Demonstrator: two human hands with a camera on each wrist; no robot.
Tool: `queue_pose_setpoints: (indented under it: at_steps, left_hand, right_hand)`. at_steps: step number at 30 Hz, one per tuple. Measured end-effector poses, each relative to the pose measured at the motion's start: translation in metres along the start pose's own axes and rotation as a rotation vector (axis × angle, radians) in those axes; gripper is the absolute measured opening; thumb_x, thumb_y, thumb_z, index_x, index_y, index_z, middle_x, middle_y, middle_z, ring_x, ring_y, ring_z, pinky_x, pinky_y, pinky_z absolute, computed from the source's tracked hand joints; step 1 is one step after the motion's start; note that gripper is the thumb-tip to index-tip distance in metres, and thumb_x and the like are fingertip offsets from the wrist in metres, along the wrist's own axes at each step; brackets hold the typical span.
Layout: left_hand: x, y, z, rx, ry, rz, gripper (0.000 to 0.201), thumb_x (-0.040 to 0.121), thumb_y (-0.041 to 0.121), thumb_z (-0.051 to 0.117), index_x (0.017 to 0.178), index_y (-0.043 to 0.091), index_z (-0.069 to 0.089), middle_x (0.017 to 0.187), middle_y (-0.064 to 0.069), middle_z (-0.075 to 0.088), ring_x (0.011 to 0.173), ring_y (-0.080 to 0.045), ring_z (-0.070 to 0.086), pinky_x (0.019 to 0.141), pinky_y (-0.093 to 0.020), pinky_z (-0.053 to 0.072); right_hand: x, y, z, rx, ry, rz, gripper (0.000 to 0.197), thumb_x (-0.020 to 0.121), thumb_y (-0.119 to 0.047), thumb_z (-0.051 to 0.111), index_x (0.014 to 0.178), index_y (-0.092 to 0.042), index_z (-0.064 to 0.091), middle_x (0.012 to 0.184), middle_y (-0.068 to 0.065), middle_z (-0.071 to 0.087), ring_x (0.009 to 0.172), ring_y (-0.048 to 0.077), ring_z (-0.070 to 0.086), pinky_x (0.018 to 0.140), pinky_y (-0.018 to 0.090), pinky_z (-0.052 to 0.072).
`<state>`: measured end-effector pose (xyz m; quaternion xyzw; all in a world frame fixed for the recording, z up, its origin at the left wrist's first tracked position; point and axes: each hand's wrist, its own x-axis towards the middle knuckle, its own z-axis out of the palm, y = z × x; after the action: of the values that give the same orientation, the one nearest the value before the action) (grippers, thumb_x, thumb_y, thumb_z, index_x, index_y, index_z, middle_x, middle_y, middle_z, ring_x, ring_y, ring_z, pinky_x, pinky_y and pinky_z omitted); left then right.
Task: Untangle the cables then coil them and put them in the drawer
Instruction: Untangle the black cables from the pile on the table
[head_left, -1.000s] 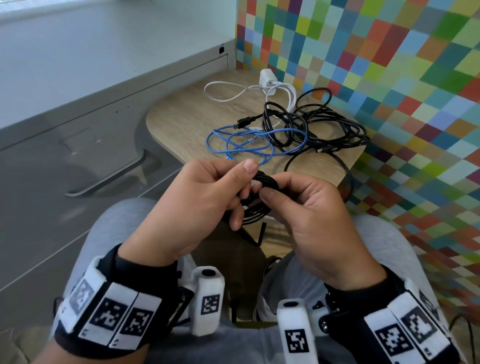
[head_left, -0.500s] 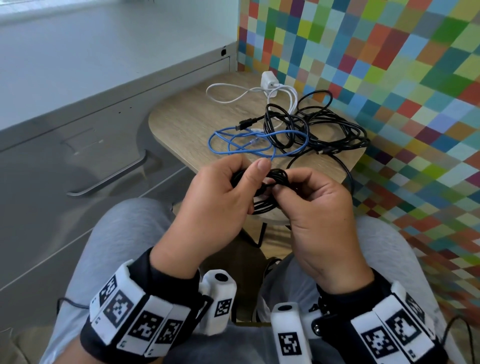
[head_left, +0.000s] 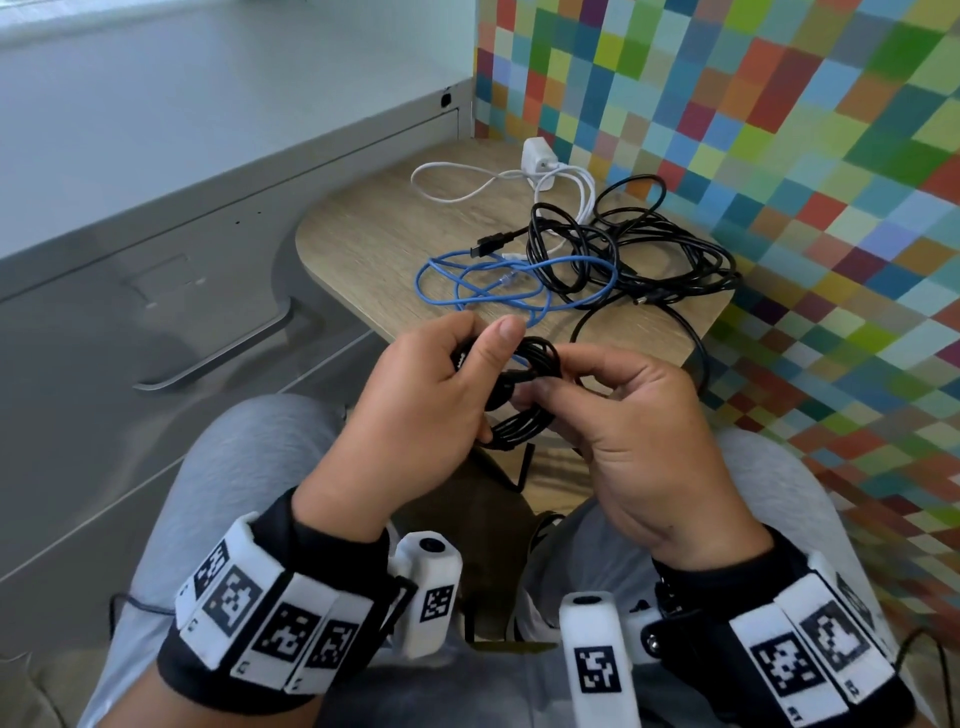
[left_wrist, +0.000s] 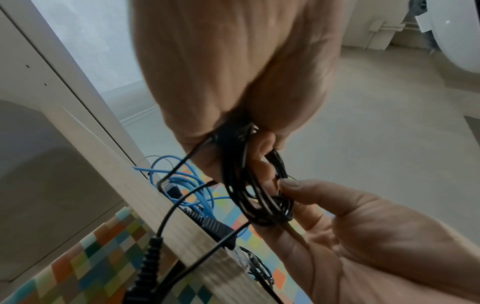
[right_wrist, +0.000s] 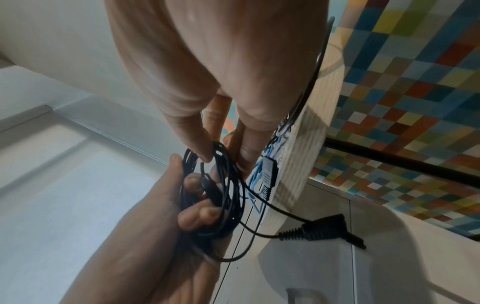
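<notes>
A small coil of black cable (head_left: 519, 426) hangs between my two hands, over my lap and just in front of the table. My left hand (head_left: 483, 358) grips one side of it, thumb on top. My right hand (head_left: 558, 374) pinches the other side with thumb and fingers. In the wrist views the coil (left_wrist: 249, 195) (right_wrist: 228, 197) shows several loops, and a loose end with a black plug (right_wrist: 324, 228) dangles below. A blue cable (head_left: 498, 283), a white charger cable (head_left: 540, 171) and a black tangle (head_left: 649, 244) lie on the table. The grey drawer (head_left: 156, 291) on the left is closed.
The small wooden table (head_left: 374, 239) stands right ahead, against a multicoloured checkered wall (head_left: 779, 156). The drawer's curved metal handle (head_left: 223, 358) is left of my left hand. One black strand (head_left: 698, 358) droops over the table's front right edge. My grey-clad knees are below.
Both hands have risen slightly toward the table edge, still holding the black coil. My right fingers have shifted along it, and more of the coil shows between the hands.
</notes>
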<state>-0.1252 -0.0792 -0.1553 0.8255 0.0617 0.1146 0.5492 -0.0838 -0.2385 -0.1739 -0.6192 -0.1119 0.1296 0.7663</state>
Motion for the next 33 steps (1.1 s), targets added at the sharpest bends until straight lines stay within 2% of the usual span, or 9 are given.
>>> queue_pose_setpoints:
  at_steps: [5, 7, 10, 13, 15, 17, 20, 24, 33]
  left_hand:
    - [-0.001, -0.003, 0.005, -0.095, 0.001, -0.03, 0.038, 0.096, 0.055, 0.047, 0.07, 0.027, 0.052, 0.043, 0.008, 0.05, 0.04, -0.013, 0.055, 0.055, -0.045, 0.056]
    - [-0.002, -0.002, 0.007, -0.099, -0.005, -0.047, 0.039, 0.098, 0.053, 0.046, 0.072, 0.024, 0.053, 0.042, 0.006, 0.049, 0.041, -0.014, 0.057, 0.057, -0.044, 0.054]
    - [-0.002, -0.004, 0.008, -0.096, -0.006, -0.055, 0.04, 0.102, 0.051, 0.047, 0.072, 0.026, 0.053, 0.043, 0.005, 0.049, 0.042, -0.015, 0.058, 0.059, -0.045, 0.055]
    - [-0.002, -0.007, 0.008, -0.166, -0.021, -0.063, 0.04, 0.099, 0.059, 0.05, 0.069, 0.033, 0.056, 0.052, 0.008, 0.046, 0.041, -0.014, 0.048, 0.059, -0.06, 0.056]
    - [-0.001, -0.007, 0.009, -0.283, -0.03, -0.098, 0.042, 0.099, 0.057, 0.051, 0.07, 0.027, 0.054, 0.06, 0.005, 0.042, 0.041, -0.013, 0.04, 0.052, -0.054, 0.051]
    - [0.0, -0.003, 0.008, -0.451, -0.028, -0.157, 0.044, 0.105, 0.045, 0.05, 0.071, 0.018, 0.048, 0.061, 0.002, 0.037, 0.042, -0.011, 0.031, 0.045, -0.036, 0.041]
    - [-0.001, 0.005, 0.005, -0.673, -0.04, -0.236, 0.039, 0.096, 0.044, 0.052, 0.07, 0.016, 0.042, 0.058, 0.001, 0.031, 0.042, -0.01, 0.022, 0.038, -0.022, 0.029]
    - [-0.002, 0.009, 0.002, -0.765, -0.101, -0.281, 0.038, 0.086, 0.047, 0.055, 0.068, 0.016, 0.041, 0.055, 0.001, 0.031, 0.04, -0.01, 0.019, 0.04, -0.022, 0.015]
    - [-0.005, 0.013, -0.005, -0.729, -0.146, -0.25, 0.037, 0.084, 0.046, 0.057, 0.058, 0.023, 0.046, 0.054, 0.003, 0.03, 0.042, -0.009, 0.017, 0.043, -0.025, 0.009]
  right_hand:
    - [-0.001, 0.0, -0.001, -0.24, 0.022, -0.106, 0.025, 0.091, -0.001, 0.074, 0.102, -0.023, 0.081, 0.09, 0.001, 0.081, 0.088, 0.021, 0.079, 0.083, 0.029, 0.063]
    - [0.001, 0.004, -0.003, -0.298, 0.04, -0.134, 0.026, 0.092, -0.004, 0.075, 0.101, -0.027, 0.081, 0.089, -0.001, 0.081, 0.087, 0.025, 0.078, 0.08, 0.032, 0.063]
    - [0.003, 0.008, -0.006, -0.306, 0.046, -0.123, 0.022, 0.092, -0.005, 0.076, 0.105, -0.022, 0.081, 0.09, 0.0, 0.081, 0.088, 0.024, 0.078, 0.082, 0.034, 0.064]
    - [0.003, 0.009, -0.007, -0.241, 0.004, -0.08, 0.021, 0.092, -0.004, 0.075, 0.108, -0.017, 0.08, 0.094, 0.001, 0.081, 0.092, 0.019, 0.078, 0.084, 0.031, 0.062]
    - [0.002, 0.008, -0.006, -0.146, -0.044, -0.043, 0.018, 0.093, -0.006, 0.074, 0.107, -0.016, 0.08, 0.097, 0.006, 0.081, 0.095, 0.021, 0.077, 0.086, 0.032, 0.061]
    - [0.003, 0.007, -0.007, 0.005, -0.079, -0.001, 0.016, 0.095, -0.014, 0.069, 0.107, -0.014, 0.079, 0.101, 0.013, 0.08, 0.1, 0.025, 0.076, 0.092, 0.036, 0.06]
    - [0.006, 0.006, -0.011, 0.166, -0.138, 0.038, 0.029, 0.093, -0.017, 0.058, 0.114, -0.006, 0.074, 0.11, 0.019, 0.077, 0.105, 0.027, 0.073, 0.094, 0.036, 0.059]
    - [0.007, 0.008, -0.013, 0.109, -0.175, -0.025, 0.027, 0.093, -0.011, 0.061, 0.115, -0.012, 0.076, 0.108, 0.016, 0.077, 0.108, 0.033, 0.072, 0.099, 0.045, 0.057]
    - [0.005, 0.008, -0.01, 0.041, -0.236, -0.051, 0.026, 0.096, -0.009, 0.062, 0.115, -0.015, 0.079, 0.113, 0.007, 0.079, 0.111, 0.021, 0.073, 0.099, 0.031, 0.056]
